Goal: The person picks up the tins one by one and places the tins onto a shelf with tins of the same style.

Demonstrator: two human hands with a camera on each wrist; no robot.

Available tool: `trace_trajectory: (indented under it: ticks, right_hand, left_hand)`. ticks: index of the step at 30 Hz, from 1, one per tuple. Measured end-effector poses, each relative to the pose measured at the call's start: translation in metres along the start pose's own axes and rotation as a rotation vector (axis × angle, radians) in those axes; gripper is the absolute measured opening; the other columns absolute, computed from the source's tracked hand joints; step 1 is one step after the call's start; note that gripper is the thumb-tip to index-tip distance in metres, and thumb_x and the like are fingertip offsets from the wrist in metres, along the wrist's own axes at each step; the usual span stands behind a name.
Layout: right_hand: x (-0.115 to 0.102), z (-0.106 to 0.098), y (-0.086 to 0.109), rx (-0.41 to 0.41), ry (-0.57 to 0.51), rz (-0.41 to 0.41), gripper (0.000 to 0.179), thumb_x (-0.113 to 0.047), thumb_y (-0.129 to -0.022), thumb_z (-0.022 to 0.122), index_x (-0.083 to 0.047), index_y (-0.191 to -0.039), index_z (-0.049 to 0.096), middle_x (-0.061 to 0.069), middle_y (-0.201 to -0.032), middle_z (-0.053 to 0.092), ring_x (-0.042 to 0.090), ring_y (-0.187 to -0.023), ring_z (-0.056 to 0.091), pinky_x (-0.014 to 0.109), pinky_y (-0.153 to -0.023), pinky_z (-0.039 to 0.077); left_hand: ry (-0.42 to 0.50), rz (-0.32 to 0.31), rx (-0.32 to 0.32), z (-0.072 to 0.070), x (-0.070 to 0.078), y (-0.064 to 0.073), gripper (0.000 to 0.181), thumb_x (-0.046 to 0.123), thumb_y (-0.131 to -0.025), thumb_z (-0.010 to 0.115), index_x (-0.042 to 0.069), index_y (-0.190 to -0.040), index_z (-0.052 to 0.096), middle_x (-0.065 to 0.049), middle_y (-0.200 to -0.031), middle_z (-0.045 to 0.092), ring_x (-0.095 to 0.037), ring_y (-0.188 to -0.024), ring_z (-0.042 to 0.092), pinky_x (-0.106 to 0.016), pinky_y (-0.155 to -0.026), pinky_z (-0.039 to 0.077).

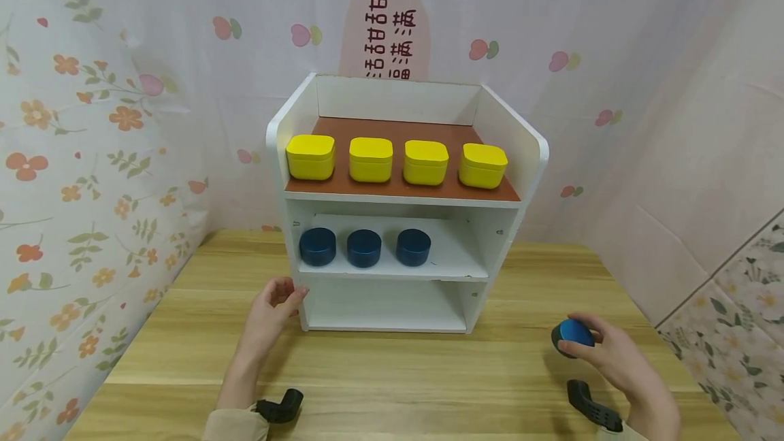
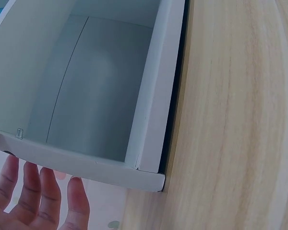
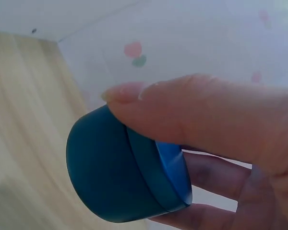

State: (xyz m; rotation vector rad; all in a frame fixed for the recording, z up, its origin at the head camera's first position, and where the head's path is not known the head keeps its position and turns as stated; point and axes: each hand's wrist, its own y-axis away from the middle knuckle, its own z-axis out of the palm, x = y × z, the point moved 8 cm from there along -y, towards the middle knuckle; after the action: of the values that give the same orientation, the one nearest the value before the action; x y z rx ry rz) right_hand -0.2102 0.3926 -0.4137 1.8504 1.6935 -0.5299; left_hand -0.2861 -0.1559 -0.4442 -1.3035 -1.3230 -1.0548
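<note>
Near the right end of the table, my right hand [image 1: 618, 352] holds a round blue tin [image 1: 574, 336] above the wood, thumb on one side and fingers on the other. Up close in the right wrist view, the tin [image 3: 115, 167] is tilted, with a seam below its lid. At the lower left of a white shelf unit [image 1: 386, 276], my left hand [image 1: 278, 301] grips the side panel. Its thumb lies at the front edge; the fingers [image 2: 48, 196] are along the outer side. Three matching blue tins [image 1: 318, 246] [image 1: 364, 248] [image 1: 413, 247] stand on the middle shelf.
Several yellow square-lidded tins [image 1: 370, 160] stand in a row on the brown top shelf. The bottom compartment [image 1: 386, 305] is white inside. The shelf unit stands on a wooden table [image 1: 416, 380], with a patterned cloth [image 1: 214, 87] hanging behind and a floral one at left.
</note>
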Motion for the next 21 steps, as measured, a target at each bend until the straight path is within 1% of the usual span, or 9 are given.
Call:
trace_trajectory:
  ticks: [4, 8, 11, 14, 18, 21]
  right_hand:
    - [-0.026, 0.000, 0.002, 0.039, 0.062, -0.049, 0.078, -0.044, -0.089, 0.070, 0.003, -0.143, 0.038, 0.041, -0.134, 0.042, 0.057, -0.117, 0.047, 0.055, -0.081, 0.051]
    - [-0.044, 0.002, 0.001, 0.072, 0.090, -0.077, 0.078, -0.047, -0.087, 0.071, 0.000, -0.142, 0.042, 0.038, -0.135, 0.044, 0.056, -0.117, 0.048, 0.056, -0.081, 0.050]
    - [-0.055, 0.003, 0.002, 0.097, 0.100, -0.104, 0.076, -0.045, -0.087, 0.072, -0.001, -0.141, 0.043, 0.038, -0.133, 0.046, 0.054, -0.115, 0.050, 0.055, -0.079, 0.052]
    - [-0.072, 0.004, 0.002, 0.132, 0.090, -0.158, 0.073, -0.043, -0.087, 0.073, -0.001, -0.140, 0.045, 0.035, -0.133, 0.048, 0.052, -0.112, 0.053, 0.052, -0.077, 0.053]
    - [-0.093, 0.007, 0.002, 0.168, 0.053, -0.233, 0.067, -0.036, -0.087, 0.075, -0.001, -0.137, 0.047, 0.031, -0.134, 0.048, 0.046, -0.106, 0.058, 0.046, -0.075, 0.056]
    - [-0.105, 0.010, 0.002, 0.184, 0.039, -0.263, 0.063, -0.031, -0.087, 0.076, -0.003, -0.136, 0.049, 0.029, -0.133, 0.050, 0.041, -0.101, 0.061, 0.044, -0.075, 0.056]
  left_hand:
    - [0.003, -0.003, -0.003, 0.000, -0.001, -0.001, 0.044, 0.032, -0.096, 0.065, 0.002, -0.124, 0.049, -0.015, -0.118, 0.053, -0.023, -0.107, 0.050, -0.030, -0.085, 0.051]
    - [0.005, 0.002, -0.007, 0.001, -0.002, -0.001, 0.045, 0.032, -0.096, 0.065, 0.001, -0.124, 0.049, -0.015, -0.118, 0.053, -0.023, -0.107, 0.050, -0.033, -0.086, 0.051]
    - [0.008, 0.006, -0.007, 0.001, -0.001, -0.001, 0.044, 0.032, -0.096, 0.065, 0.001, -0.123, 0.050, -0.015, -0.118, 0.053, -0.023, -0.107, 0.050, -0.035, -0.087, 0.051]
    - [0.011, 0.007, -0.005, 0.001, -0.001, -0.001, 0.043, 0.032, -0.096, 0.065, 0.001, -0.123, 0.050, -0.015, -0.117, 0.053, -0.023, -0.106, 0.050, -0.035, -0.087, 0.051]
    - [0.016, 0.005, -0.009, 0.001, -0.002, 0.000, 0.043, 0.032, -0.096, 0.064, 0.002, -0.123, 0.050, -0.015, -0.117, 0.052, -0.023, -0.106, 0.049, -0.037, -0.088, 0.050]
    - [0.016, 0.002, -0.012, 0.001, -0.002, -0.001, 0.044, 0.033, -0.096, 0.065, 0.002, -0.124, 0.050, -0.015, -0.118, 0.052, -0.023, -0.107, 0.049, -0.038, -0.089, 0.050]
